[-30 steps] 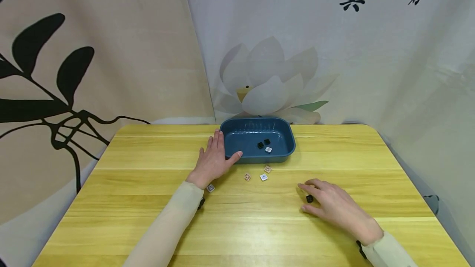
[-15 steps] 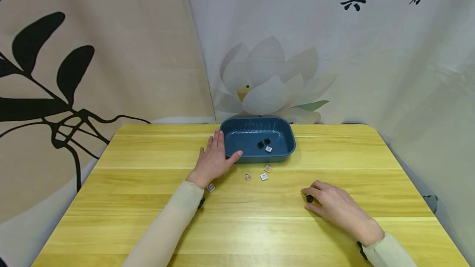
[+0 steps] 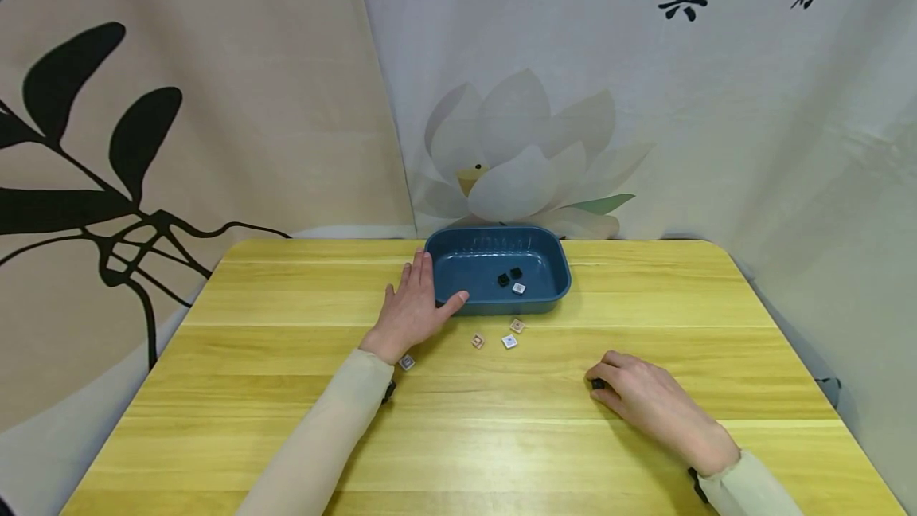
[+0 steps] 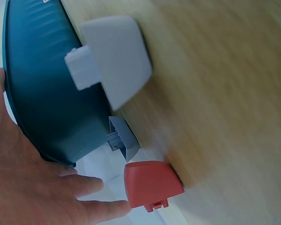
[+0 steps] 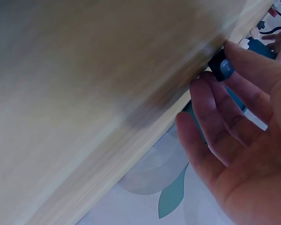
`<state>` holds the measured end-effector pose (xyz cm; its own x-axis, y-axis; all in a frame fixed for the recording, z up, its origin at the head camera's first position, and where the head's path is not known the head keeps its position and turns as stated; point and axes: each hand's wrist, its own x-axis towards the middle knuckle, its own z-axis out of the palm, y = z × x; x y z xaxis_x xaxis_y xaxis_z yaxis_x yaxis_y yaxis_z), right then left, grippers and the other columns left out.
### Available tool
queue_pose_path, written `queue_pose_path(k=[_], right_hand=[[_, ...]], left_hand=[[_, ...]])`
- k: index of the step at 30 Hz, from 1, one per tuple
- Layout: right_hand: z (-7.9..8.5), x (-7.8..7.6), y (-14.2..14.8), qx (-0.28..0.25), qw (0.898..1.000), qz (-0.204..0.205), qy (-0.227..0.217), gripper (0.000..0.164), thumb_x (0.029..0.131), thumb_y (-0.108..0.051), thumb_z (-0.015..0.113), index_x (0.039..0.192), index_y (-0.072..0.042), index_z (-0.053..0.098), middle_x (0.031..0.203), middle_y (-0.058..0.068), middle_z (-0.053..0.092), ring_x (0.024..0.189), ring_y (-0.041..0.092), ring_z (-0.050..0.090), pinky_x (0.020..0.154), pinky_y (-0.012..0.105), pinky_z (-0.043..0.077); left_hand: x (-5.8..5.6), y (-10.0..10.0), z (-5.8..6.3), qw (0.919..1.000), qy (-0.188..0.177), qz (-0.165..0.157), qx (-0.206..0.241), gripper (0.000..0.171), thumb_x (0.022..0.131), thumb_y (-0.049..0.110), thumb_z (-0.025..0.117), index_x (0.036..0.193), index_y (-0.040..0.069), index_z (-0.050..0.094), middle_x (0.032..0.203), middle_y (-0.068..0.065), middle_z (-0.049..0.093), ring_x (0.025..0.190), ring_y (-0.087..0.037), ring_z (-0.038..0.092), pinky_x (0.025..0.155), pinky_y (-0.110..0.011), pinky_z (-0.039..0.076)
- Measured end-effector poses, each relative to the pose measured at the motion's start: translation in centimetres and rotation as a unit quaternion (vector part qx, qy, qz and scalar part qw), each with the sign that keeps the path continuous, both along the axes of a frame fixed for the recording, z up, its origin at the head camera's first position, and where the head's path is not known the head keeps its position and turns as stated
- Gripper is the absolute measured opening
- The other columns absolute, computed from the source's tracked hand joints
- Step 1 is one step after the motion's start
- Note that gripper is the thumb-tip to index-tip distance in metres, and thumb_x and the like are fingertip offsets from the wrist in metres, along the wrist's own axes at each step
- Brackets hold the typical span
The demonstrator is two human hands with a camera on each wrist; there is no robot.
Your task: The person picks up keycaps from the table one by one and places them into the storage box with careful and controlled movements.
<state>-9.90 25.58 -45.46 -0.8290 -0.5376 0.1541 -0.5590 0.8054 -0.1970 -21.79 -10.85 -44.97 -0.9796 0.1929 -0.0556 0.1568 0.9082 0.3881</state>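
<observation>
My right hand [image 3: 648, 400] pinches a small black keycap [image 5: 221, 65] between thumb and forefinger at the tabletop, right of centre. My left hand [image 3: 408, 313] lies with straight fingers against the left side of a blue rectangular tub [image 3: 494, 308], its thumb over the near rim. Inside the tub are two black keycaps [image 3: 504, 280] and a white keycap [image 3: 519, 289]. In front of it lie a white keycap [image 3: 509, 342] and two pinkish keycaps [image 3: 478, 342]. Beside my left wrist is another pale keycap [image 3: 407, 362].
The yellow wooden table [image 3: 501, 452] ends at a printed cloth backdrop [image 3: 286, 102] just behind the tub. In the left wrist view, a white keycap, a grey keycap [image 4: 124, 140] and a red keycap [image 4: 152, 183] appear close up, stems showing.
My right hand's thumb and forefinger have closed in on the black keycap from either side. My left hand and the tub stay where they were.
</observation>
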Motion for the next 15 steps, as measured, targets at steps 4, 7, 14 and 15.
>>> queue_pose_path(k=[4, 7, 14, 15], right_hand=[[-0.03, 0.01, 0.02, -0.005, 1.0, 0.0, 0.0, 0.015, 0.088, -0.014, 0.084, 0.101, -0.019, 0.077, 0.094, -0.011, 0.063, 0.079, 0.005, 0.062, 0.066, 0.028, 0.054], [-0.02, -0.02, 0.01, -0.007, 1.0, 0.001, -0.001, 0.015, 0.088, -0.014, 0.083, 0.101, -0.019, 0.077, 0.094, -0.011, 0.063, 0.08, 0.005, 0.063, 0.066, 0.029, 0.055], [0.12, -0.13, -0.11, -0.01, 1.0, 0.001, -0.006, 0.014, 0.089, -0.014, 0.083, 0.101, -0.018, 0.077, 0.094, -0.011, 0.063, 0.08, 0.004, 0.062, 0.066, 0.028, 0.054], [0.18, -0.16, -0.15, -0.011, 1.0, -0.001, -0.007, 0.013, 0.089, -0.014, 0.083, 0.1, -0.019, 0.077, 0.094, -0.012, 0.063, 0.079, 0.003, 0.062, 0.066, 0.028, 0.054]], left_hand=[[-0.04, 0.01, -0.07, 1.0, -0.001, 0.001, 0.0, 0.11, 0.097, 0.079, 0.039, 0.165, 0.001, 0.0, 0.173, -0.014, -0.005, 0.158, -0.04, 0.01, 0.118, -0.071, 0.018], [-0.04, 0.02, -0.07, 1.0, -0.002, 0.002, -0.001, 0.11, 0.097, 0.079, 0.039, 0.165, 0.001, 0.0, 0.173, -0.014, -0.005, 0.158, -0.039, 0.009, 0.118, -0.07, 0.018], [0.0, 0.02, 0.05, 1.0, -0.005, 0.002, 0.0, 0.11, 0.097, 0.078, 0.039, 0.165, 0.001, 0.001, 0.173, -0.014, -0.006, 0.158, -0.039, 0.009, 0.118, -0.07, 0.017], [-0.01, 0.01, 0.04, 1.0, -0.005, 0.002, 0.0, 0.11, 0.097, 0.079, 0.039, 0.165, 0.001, 0.001, 0.173, -0.014, -0.006, 0.158, -0.039, 0.009, 0.118, -0.07, 0.017]])
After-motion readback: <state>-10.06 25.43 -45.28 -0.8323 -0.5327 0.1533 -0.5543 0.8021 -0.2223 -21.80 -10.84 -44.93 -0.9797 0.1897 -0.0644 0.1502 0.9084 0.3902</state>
